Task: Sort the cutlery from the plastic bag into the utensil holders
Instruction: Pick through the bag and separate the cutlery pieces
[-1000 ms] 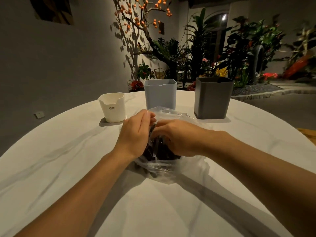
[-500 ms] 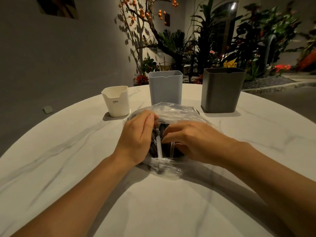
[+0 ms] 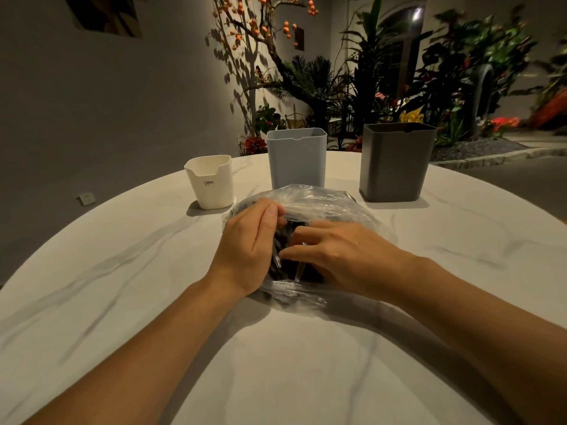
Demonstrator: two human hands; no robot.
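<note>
A clear plastic bag (image 3: 322, 204) lies on the white marble table (image 3: 122, 271) in front of me, with dark cutlery (image 3: 287, 265) and a couple of clear handles showing in its opening. My left hand (image 3: 245, 250) grips the left edge of the opening, thumb pressed on the plastic. My right hand (image 3: 337, 256) holds the right side, its fingertips curled into the opening over the cutlery. Behind the bag stand three holders: a small white one (image 3: 211, 182), a taller pale blue-grey one (image 3: 296, 159) and a dark grey one (image 3: 395, 164). What they contain is hidden.
The round table's far edge runs just behind the holders. Beyond it are a grey wall, a tree with orange fruit (image 3: 260, 35) and dense plants (image 3: 445, 72). Bare tabletop lies to both sides and near me.
The view has tipped down and come closer. The bag's opening has been pulled wider between my hands, and more of the cutlery shows.
</note>
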